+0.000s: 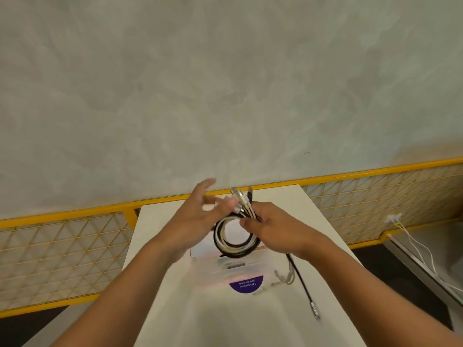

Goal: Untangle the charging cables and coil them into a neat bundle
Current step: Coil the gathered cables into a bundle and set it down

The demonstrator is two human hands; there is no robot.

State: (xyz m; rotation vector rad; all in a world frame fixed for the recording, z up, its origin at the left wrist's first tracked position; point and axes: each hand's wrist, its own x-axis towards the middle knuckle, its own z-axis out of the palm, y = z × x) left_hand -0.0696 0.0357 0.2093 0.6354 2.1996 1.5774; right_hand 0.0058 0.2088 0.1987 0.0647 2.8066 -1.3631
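Well, coil (234, 242) of black and white charging cables hangs over the white table (250, 329), gripped only at its two o'clock edge: right hand (273, 226), fingers curled round the loops, thumb pinching. Left hand (198, 211) at ten o'clock, fingers spread and straight, blurred; whether it touches the plug ends (240, 196) at twelve o'clock, cannot tell. Risk: a one-handed grip lets springy loops fan open. Black tail (300, 279) runs off at five o'clock onto the table, not wound in; it may snag the clear box (225, 269) at six o'clock, or drag the bundle loose if pulled fast.
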